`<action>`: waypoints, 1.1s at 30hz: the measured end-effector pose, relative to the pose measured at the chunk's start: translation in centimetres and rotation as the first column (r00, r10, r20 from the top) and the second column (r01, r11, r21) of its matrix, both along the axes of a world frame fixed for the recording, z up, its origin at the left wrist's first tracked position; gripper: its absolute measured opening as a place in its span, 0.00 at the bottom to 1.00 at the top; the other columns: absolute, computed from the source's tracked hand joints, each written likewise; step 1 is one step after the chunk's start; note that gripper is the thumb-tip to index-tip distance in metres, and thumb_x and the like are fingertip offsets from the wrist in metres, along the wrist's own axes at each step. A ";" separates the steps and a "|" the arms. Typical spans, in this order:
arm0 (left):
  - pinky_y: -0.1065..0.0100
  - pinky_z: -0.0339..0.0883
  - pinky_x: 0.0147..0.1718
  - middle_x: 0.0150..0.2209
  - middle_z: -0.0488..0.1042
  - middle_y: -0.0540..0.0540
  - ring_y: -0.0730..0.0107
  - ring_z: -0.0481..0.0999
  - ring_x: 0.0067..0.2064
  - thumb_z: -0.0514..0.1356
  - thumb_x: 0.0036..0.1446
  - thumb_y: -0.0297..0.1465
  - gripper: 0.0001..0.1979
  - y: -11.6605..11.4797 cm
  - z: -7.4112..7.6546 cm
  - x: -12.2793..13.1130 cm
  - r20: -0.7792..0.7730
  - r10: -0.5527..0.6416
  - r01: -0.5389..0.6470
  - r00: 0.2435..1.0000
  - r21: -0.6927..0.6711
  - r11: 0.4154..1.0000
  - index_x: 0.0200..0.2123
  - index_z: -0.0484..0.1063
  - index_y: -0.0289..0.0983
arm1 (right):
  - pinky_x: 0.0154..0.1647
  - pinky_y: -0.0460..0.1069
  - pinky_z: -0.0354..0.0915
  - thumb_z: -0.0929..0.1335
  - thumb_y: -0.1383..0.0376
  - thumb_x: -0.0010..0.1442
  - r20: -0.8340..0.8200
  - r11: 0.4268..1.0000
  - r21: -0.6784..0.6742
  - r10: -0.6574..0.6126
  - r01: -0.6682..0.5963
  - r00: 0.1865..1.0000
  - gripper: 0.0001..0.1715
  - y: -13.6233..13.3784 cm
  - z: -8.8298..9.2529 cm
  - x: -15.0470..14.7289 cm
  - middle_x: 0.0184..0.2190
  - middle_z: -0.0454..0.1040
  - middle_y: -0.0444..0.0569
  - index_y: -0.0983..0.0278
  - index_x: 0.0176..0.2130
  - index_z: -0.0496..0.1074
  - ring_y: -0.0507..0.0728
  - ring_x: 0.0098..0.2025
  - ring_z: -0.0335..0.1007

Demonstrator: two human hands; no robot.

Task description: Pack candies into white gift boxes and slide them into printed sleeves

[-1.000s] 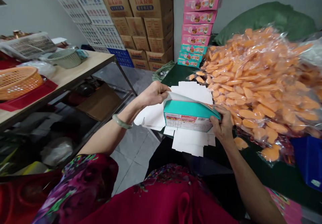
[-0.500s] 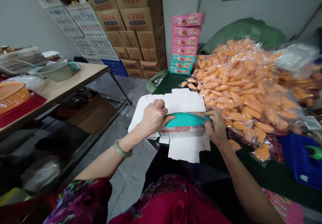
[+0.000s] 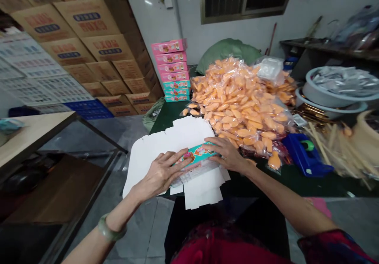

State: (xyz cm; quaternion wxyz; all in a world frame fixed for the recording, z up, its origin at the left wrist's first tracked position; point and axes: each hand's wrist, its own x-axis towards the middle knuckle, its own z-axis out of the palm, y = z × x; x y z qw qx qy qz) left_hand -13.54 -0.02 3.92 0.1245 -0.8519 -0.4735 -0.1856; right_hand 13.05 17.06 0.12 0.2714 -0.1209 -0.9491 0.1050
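Observation:
A small teal carton (image 3: 197, 155) with printed pictures on its top panel rests on a stack of flat white cardboard blanks (image 3: 204, 191). Over its left end lies my left hand (image 3: 161, 173), long fingers stretched along the top and the grip closed about that end. My right hand (image 3: 227, 153) clasps the right end, fingers on the top edge and thumb at the near side. The top panel is down flat. A pale green bangle (image 3: 111, 228) circles my left wrist.
A big heap of orange pieces in clear bags (image 3: 237, 106) lies beyond my right hand. Pink and teal cartons (image 3: 173, 68) are stacked at the back. A blue tape dispenser (image 3: 306, 153) stands right, near wooden sticks (image 3: 340, 149). Brown boxes (image 3: 97, 50) and a side table (image 3: 32, 133) are left.
The teal carton's top panel, bowed and lifted before, is now folded down with its printed face showing. My left fingers have unfolded from a pinch onto it. The view has swung right.

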 end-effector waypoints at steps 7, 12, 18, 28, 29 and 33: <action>0.59 0.74 0.46 0.54 0.80 0.43 0.61 0.80 0.50 0.58 0.67 0.25 0.18 0.5 -0.7 1.9 0.164 -0.104 0.061 0.981 0.245 0.968 0.58 0.73 0.44 | 0.59 0.57 0.62 0.65 0.63 0.71 -0.160 0.919 0.233 -0.287 0.319 0.944 0.17 -3.4 0.6 0.1 0.55 0.79 0.48 0.57 0.57 0.76 0.61 0.62 0.67; 0.56 0.74 0.47 0.53 0.81 0.42 0.58 0.82 0.48 0.61 0.65 0.25 0.18 1.4 -2.5 2.9 0.203 -0.090 0.034 0.975 0.268 0.963 0.56 0.74 0.43 | 0.53 0.54 0.67 0.63 0.66 0.70 -0.256 0.833 0.127 -0.497 0.539 0.829 0.17 -4.2 -0.9 6.1 0.51 0.79 0.54 0.61 0.51 0.78 0.59 0.54 0.73; 0.54 0.75 0.48 0.50 0.82 0.43 0.58 0.83 0.46 0.64 0.62 0.23 0.20 1.7 -3.2 2.9 0.227 -0.109 0.038 0.968 0.297 0.954 0.56 0.75 0.44 | 0.41 0.53 0.68 0.67 0.65 0.61 -0.091 0.121 -0.299 -0.991 0.947 0.098 0.11 -2.5 -1.3 22.7 0.35 0.78 0.54 0.64 0.39 0.80 0.60 0.36 0.72; 0.54 0.74 0.44 0.51 0.81 0.43 0.55 0.81 0.46 0.64 0.62 0.24 0.22 1.8 -3.5 3.0 0.258 -0.099 0.018 0.961 0.299 0.954 0.58 0.73 0.46 | 0.25 0.47 0.56 0.74 0.67 0.56 0.500 -0.184 -0.584 -0.849 0.791 0.171 0.13 1.5 2.5 27.3 0.14 0.62 0.43 0.65 0.21 0.73 0.50 0.21 0.57; 0.54 0.74 0.44 0.52 0.81 0.42 0.56 0.81 0.46 0.64 0.62 0.24 0.23 1.8 -3.4 3.1 0.260 -0.109 0.028 0.959 0.298 0.954 0.58 0.73 0.46 | 0.24 0.47 0.57 0.74 0.69 0.56 0.516 -0.233 -0.618 -0.841 0.751 0.164 0.13 1.6 2.7 27.1 0.13 0.61 0.43 0.65 0.21 0.73 0.50 0.20 0.56; 0.54 0.73 0.43 0.52 0.81 0.41 0.55 0.81 0.44 0.65 0.61 0.23 0.24 1.8 -3.2 3.2 0.260 -0.132 0.051 0.957 0.298 0.953 0.59 0.73 0.44 | 0.26 0.52 0.67 0.73 0.74 0.53 0.374 -0.220 -0.809 -0.908 0.544 0.189 0.11 1.6 1.7 26.4 0.17 0.63 0.43 0.66 0.22 0.72 0.51 0.21 0.59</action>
